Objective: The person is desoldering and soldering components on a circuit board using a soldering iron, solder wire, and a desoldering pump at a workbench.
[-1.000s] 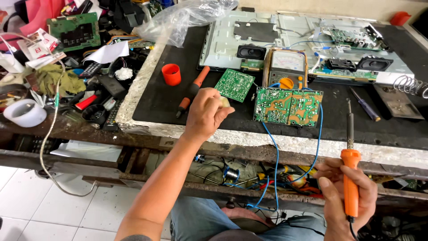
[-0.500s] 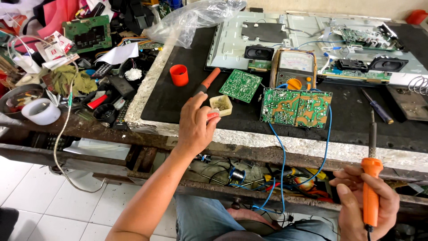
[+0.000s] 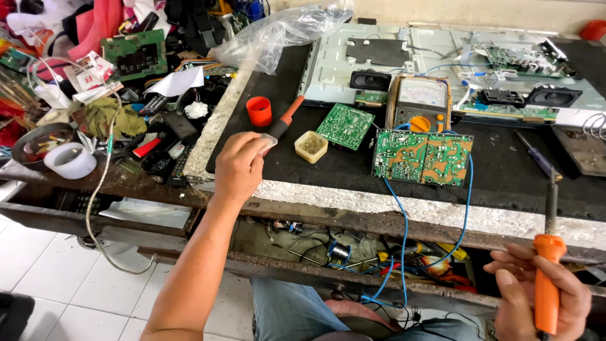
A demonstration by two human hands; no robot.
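Note:
My left hand [image 3: 238,169] rests at the near left edge of the black mat [image 3: 505,170], its fingers closed on a small pale lid [image 3: 260,143]. Just to its right stands a small cream tub [image 3: 310,146], open, with greyish stuff inside. An orange-and-black screwdriver [image 3: 285,121] lies beside the fingertips. My right hand [image 3: 536,300], low at the right below the bench edge, grips an orange-handled soldering iron [image 3: 548,284] with its tip pointing up. A green circuit board [image 3: 421,156] with blue wires [image 3: 404,221] lies mid-mat.
A smaller green board [image 3: 345,125], an analog meter [image 3: 421,101] and an orange cup [image 3: 259,111] sit behind. A dismantled screen back [image 3: 391,63] and a plastic bag [image 3: 278,31] lie farther off. Cluttered tools and a white tape roll [image 3: 69,160] fill the left.
My left hand has drawn left from the cream tub with the lid, leaving the tub open. My right hand with the soldering iron has shifted right and lower.

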